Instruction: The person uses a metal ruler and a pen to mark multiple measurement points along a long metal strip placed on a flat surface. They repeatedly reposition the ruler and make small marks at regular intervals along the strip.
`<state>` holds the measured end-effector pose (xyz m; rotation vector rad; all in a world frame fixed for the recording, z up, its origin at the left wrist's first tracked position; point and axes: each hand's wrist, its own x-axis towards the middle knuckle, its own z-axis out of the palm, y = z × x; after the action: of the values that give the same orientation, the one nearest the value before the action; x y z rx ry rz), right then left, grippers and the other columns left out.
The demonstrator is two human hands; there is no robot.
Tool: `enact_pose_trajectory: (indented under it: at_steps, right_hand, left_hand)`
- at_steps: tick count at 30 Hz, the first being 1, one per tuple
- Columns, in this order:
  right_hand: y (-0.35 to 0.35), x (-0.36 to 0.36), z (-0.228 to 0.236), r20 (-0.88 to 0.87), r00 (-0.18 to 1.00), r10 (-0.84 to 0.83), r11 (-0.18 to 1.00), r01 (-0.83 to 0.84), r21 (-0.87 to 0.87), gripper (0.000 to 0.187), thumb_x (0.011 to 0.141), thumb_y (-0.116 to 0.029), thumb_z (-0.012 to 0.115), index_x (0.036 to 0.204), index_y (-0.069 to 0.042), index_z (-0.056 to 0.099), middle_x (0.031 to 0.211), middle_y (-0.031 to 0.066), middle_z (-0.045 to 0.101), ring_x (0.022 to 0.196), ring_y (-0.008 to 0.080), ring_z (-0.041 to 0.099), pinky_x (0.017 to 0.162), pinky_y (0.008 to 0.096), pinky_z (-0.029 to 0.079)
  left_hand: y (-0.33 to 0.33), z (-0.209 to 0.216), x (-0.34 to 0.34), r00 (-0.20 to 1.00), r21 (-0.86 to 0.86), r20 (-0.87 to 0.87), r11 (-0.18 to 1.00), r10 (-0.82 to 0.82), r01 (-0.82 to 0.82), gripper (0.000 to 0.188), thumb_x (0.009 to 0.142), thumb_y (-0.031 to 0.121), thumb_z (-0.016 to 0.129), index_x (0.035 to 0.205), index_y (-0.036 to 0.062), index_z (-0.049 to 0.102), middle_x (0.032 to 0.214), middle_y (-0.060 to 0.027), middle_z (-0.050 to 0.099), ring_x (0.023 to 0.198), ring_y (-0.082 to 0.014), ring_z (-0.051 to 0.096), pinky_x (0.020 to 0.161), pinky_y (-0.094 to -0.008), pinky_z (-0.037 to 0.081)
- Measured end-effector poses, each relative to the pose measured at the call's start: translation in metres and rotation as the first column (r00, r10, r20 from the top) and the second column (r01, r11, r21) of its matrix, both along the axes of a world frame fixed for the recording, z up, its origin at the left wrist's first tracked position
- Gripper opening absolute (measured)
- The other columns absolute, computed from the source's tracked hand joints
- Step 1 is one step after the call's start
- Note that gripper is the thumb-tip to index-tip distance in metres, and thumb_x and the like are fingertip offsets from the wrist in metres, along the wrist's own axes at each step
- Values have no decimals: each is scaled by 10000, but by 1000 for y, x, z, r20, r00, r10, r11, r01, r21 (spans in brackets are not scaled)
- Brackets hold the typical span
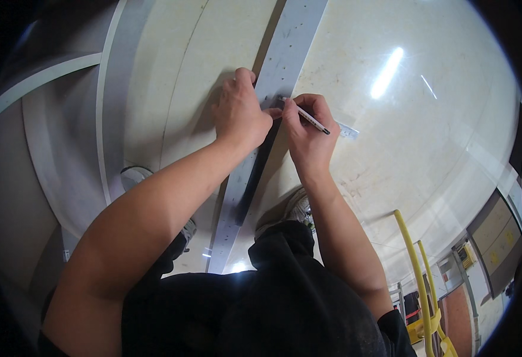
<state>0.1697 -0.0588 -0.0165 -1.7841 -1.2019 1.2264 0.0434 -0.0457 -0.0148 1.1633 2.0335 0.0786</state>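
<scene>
A long grey beam (291, 41) with small holes runs from the top of the view down between the person's shoes (299, 208), over a pale, glossy floor (427, 154). At the beam's right edge, the right hand (312, 140) grips a slim, light-coloured pencil (313, 121) between thumb and bent fingers, its writing end at the beam and its dark end slanting back over the hand. A silvery strip (349, 132) juts out to the right from behind that hand. The left hand (240, 116) lies at the beam's left edge, fingers bent and thumb reaching across the beam toward the pencil; whether they clasp the beam cannot be told. Beyond the left forearm, grey panels (65, 154) with pale edges stand along the floor's left side; toward its lower right corner rise yellow rails (411, 250).
</scene>
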Motion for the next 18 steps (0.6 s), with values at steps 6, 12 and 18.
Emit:
enact_pose_trajectory:
  at_steps: [6, 12, 18]
  right_hand:
    - [0, 1, -1, 22, 1000, 15, 1000, -15, 11, 204, 890, -170, 753, 895, -9, 627, 755, 101, 701, 632, 142, 617, 623, 278, 511]
    - [2, 0, 2, 36, 999, 12, 1000, -12, -13, 202, 890, -168, 751, 892, -10, 625, 745, 97, 702, 627, 139, 617, 625, 274, 511]
    - [2, 1, 2, 11, 1000, -1, 1000, 1, -24, 202, 882, -162, 749, 895, -7, 621, 741, 96, 700, 634, 125, 611, 626, 266, 508]
  left_hand:
    - [1, 2, 0, 1000, 5, -19, 1000, -15, 16, 695, 739, 293, 871, 1265, 101, 459, 1250, -158, 559, 1219, -344, 540, 981, -558, 398]
    - [0, 1, -1, 1000, 23, -15, 1000, -14, 14, 693, 738, 294, 872, 1261, 98, 461, 1242, -161, 563, 1218, -344, 540, 975, -557, 403]
    - [0, 1, -1, 1000, 13, -12, 1000, -14, 14, 694, 737, 296, 874, 1260, 98, 462, 1243, -162, 562, 1210, -345, 544, 969, -553, 410]
